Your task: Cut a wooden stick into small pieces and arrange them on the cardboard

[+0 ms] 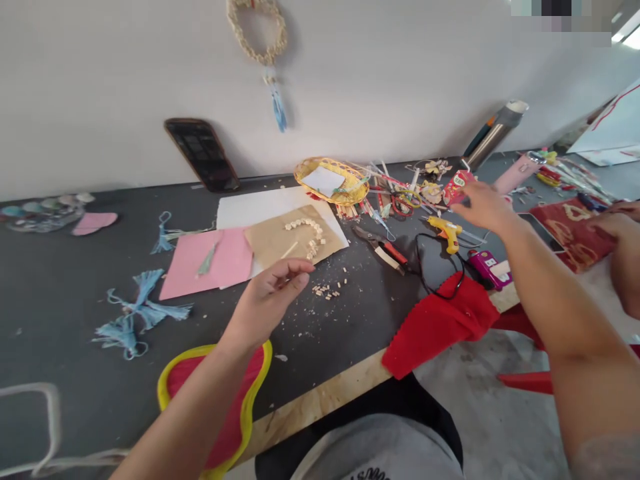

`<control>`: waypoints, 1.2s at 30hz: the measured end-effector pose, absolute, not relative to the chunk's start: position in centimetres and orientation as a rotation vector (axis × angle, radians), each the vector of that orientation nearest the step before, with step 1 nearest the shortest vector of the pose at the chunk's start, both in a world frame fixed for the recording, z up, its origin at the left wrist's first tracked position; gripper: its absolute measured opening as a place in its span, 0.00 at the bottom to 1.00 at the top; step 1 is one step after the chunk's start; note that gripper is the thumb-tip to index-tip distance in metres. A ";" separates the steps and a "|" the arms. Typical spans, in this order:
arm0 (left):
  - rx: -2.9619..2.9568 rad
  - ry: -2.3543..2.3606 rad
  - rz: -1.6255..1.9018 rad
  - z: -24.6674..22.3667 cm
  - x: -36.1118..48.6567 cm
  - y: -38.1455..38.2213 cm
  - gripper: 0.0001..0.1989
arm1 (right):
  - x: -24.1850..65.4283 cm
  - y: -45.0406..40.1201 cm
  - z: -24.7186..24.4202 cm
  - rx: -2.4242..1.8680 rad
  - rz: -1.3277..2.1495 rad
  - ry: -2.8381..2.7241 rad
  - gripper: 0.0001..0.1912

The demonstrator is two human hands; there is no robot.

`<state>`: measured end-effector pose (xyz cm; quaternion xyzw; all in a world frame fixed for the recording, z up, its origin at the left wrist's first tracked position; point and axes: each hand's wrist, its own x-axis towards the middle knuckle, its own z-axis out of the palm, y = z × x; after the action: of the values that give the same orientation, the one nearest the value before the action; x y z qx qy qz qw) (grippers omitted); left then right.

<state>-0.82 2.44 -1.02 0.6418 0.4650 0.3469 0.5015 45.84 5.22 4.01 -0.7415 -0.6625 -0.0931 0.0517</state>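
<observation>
Above the dark table my left hand (273, 293) is closed, thumb and fingertips together, just below the brown paper (265, 233); whatever the pinch holds is too small to name. A curved row of small pale beads (316, 233) lies on that paper. My right hand (483, 203) reaches out at the right, beside a small red drink carton (457, 187) with a straw; its fingers are bent near the carton, and I cannot make out whether they touch it. Short pale pieces (327, 291) are scattered to the right of my left hand.
Pliers (383, 251), a yellow glue gun (447, 232) with a black cable and red cloth (440, 323) lie in the middle and right. A yellow basket (305, 167) stands by the wall. Blue tassels (145, 293) are at left. Another person's arm (627, 247) rests at far right.
</observation>
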 end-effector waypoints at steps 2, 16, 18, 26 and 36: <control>1.630 1.209 0.842 -1.2 -1.3 3.1 0.16 | 41.6 4.9 3.1 -2.036 -0.141 -2.244 0.19; 2.213 1.470 0.540 -3.8 -1.8 4.4 0.14 | 24.4 2.1 -2.8 -1.350 0.358 -2.284 0.13; 2.279 1.395 0.470 -4.4 -1.3 3.8 0.13 | 23.4 1.8 -3.6 -1.316 0.415 -2.191 0.13; 2.390 1.352 0.329 -5.2 0.3 3.4 0.14 | 23.7 1.8 -7.1 -1.284 0.357 -2.015 0.15; 2.382 1.350 0.466 -5.5 1.6 3.9 0.13 | 23.5 2.4 -8.3 -1.494 0.205 -2.340 0.11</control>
<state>1.63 3.90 -5.51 0.8435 0.4780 0.1651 0.1811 23.54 2.41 -8.30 -0.5280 -0.8272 0.0726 0.1778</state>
